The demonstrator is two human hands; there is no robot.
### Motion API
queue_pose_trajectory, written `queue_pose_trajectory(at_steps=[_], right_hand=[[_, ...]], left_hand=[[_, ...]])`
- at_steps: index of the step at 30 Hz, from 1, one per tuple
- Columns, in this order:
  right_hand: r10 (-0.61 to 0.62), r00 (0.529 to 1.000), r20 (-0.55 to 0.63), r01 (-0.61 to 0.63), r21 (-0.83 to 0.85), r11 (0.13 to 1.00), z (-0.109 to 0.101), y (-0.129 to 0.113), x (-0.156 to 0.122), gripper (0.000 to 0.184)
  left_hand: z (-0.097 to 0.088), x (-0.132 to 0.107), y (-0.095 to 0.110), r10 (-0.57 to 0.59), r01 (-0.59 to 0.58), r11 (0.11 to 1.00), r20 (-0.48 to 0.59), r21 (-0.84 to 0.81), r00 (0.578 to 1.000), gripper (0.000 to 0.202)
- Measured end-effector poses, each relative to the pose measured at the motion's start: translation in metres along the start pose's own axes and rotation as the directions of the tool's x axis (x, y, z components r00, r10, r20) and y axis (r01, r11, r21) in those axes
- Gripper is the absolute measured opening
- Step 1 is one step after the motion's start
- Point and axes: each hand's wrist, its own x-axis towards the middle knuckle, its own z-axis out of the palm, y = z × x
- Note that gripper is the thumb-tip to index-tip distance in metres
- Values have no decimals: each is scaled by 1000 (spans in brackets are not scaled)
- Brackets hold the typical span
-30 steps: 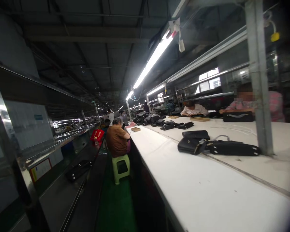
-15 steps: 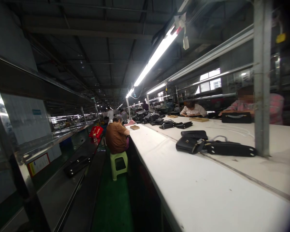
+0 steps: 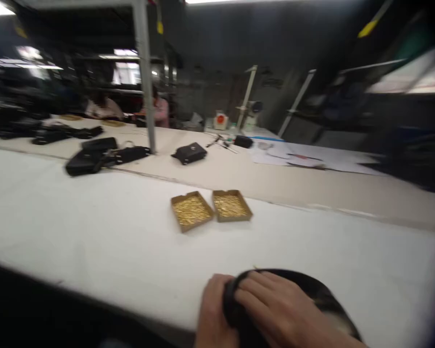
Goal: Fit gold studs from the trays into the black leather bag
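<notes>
Gripping: one black bag [image 3: 322, 293] at the near edge of the table [image 3: 94, 227], left hand [image 3: 213, 311] and right hand [image 3: 279, 304] both closed around it, two trays of gold pins [image 3: 210, 210] lying apart beyond.

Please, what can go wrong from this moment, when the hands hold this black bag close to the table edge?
The black bag is held by the hands right at the near edge of the white table, so it might slip off. The two open cardboard trays of small gold parts could spill if bumped.
</notes>
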Motion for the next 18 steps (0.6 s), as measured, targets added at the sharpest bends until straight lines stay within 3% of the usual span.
queue_pose_trajectory(at_steps=[3, 5, 8, 13, 15, 18], right_hand=[[162, 984, 76, -166, 53, 985, -12, -1, -32, 20], [224, 969, 101, -232, 79, 969, -18, 6, -37, 24], [338, 935, 111, -347, 77, 935, -37, 22, -50, 43], [534, 803, 266, -511, -155, 846, -79, 52, -89, 28], [521, 806, 281, -475, -219, 852, -84, 60, -100, 29], [457, 860, 225, -394, -275, 877, -76, 65, -109, 34]], left_hand=[[30, 12, -25, -17, 14, 994, -24, -108, 1000, 41], [31, 15, -37, -26, 23, 995, -30, -102, 999, 47], [26, 13, -46, -54, 52, 995, -27, -85, 998, 51], [28, 11, -45, -89, 86, 993, -30, -76, 996, 51], [29, 11, -43, -109, 108, 992, -17, -70, 994, 52], [25, 12, -39, -135, 137, 984, 24, -116, 991, 53]])
